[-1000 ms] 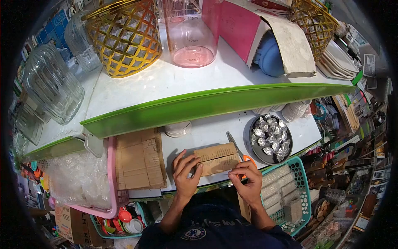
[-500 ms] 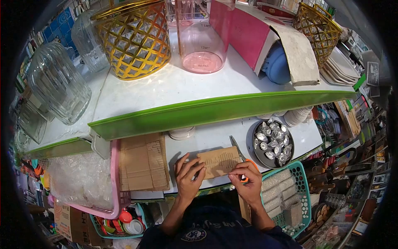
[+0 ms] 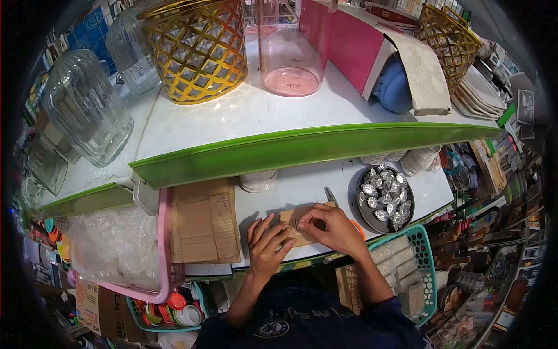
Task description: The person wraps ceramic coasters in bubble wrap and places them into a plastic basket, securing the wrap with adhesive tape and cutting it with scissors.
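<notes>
Your left hand (image 3: 268, 247) lies flat on the white bench (image 3: 302, 186), fingers spread and pressing the left end of a small cardboard piece (image 3: 293, 224). Your right hand (image 3: 328, 227) covers most of that piece from the right, fingers curled down with the tips pinching at its top edge near the middle. Both hands touch the cardboard, and neither is closed around anything else. The piece lies flat at the front of the bench, right before you.

Just behind your right hand the blades of scissors (image 3: 331, 196) poke out, and an orange handle shows at the wrist; the scissors lie on the bench, not in your grip.

To the right of your right hand sits a dark round tray (image 3: 361, 212) holding foil cups (image 3: 383, 198). Past the bench edge below it is a teal basket (image 3: 427, 256) with pale packets. To the left of your left hand a stack of flat cardboard sheets (image 3: 200, 221) lies across a pink basket (image 3: 163, 244) of clear wrapped goods.

Above the bench runs a shelf with a green edge (image 3: 290, 148). It carries a gold lattice basket (image 3: 197, 49), a pink measuring jug (image 3: 290, 58), a ribbed glass jar (image 3: 87, 110) and an open pink carton (image 3: 378, 52).
</notes>
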A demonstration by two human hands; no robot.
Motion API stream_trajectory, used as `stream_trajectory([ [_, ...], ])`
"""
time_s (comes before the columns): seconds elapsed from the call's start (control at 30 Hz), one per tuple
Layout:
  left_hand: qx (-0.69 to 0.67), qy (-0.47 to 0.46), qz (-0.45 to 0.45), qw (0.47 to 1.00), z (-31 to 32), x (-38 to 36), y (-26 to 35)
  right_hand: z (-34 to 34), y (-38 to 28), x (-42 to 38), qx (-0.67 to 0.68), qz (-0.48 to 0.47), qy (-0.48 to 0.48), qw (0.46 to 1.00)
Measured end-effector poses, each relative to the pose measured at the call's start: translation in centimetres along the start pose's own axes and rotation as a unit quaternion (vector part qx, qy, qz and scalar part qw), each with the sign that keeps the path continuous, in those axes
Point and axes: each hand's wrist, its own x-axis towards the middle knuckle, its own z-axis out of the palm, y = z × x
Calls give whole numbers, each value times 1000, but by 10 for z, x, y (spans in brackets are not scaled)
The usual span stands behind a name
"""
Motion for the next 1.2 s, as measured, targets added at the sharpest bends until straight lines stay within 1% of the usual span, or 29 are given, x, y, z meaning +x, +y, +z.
stream_trajectory([
  [0.03, -5, 11, 0, 1000, 1, -1, -1, 1, 2, 4, 4, -17, -21, 1000],
  [0.17, -16, 19, -5, 1000, 1, -3, -1, 5, 7, 16, 20, -14, -44, 999],
  [0.23, -22, 21, -8, 999, 2, -3, 0, 4, 5, 19, -7, -24, -70, 997],
  [0.33, -44, 38, -31, 998, 6, -6, -2, 4, 3, 22, -22, -20, -77, 997],
  [0.47, -26, 34, -30, 999, 4, -4, 1, 7, 4, 22, -39, -25, -72, 996],
  [0.67, -11, 15, -25, 1000, 4, -6, 0, 14, 9, 20, -65, -31, -42, 997],
  [0.77, -14, 12, -37, 999, 4, -7, 1, 16, 7, 18, -66, -35, -21, 997],
  [0.87, -16, 13, -37, 999, 5, -7, 0, 18, 7, 17, -64, -16, -15, 998],
  [0.93, -21, 5, -39, 999, 3, -6, 2, 21, 11, 16, -47, -25, 25, 998],
  [0.97, -20, 5, -39, 999, 2, -5, 3, 23, 11, 16, -47, -25, 24, 998],
  [1.03, -34, 3, -52, 998, 2, -4, 5, 26, 12, 15, -53, 0, 56, 997],
  [1.07, -35, 2, -52, 998, 2, -5, 5, 26, 12, 15, -53, 1, 56, 997],
  [1.13, -52, 7, -66, 996, 4, -5, 4, 27, 12, 17, -49, 14, 99, 994],
  [1.2, -61, 7, -70, 996, 4, -4, 5, 30, 18, 19, -61, 16, 108, 992],
])
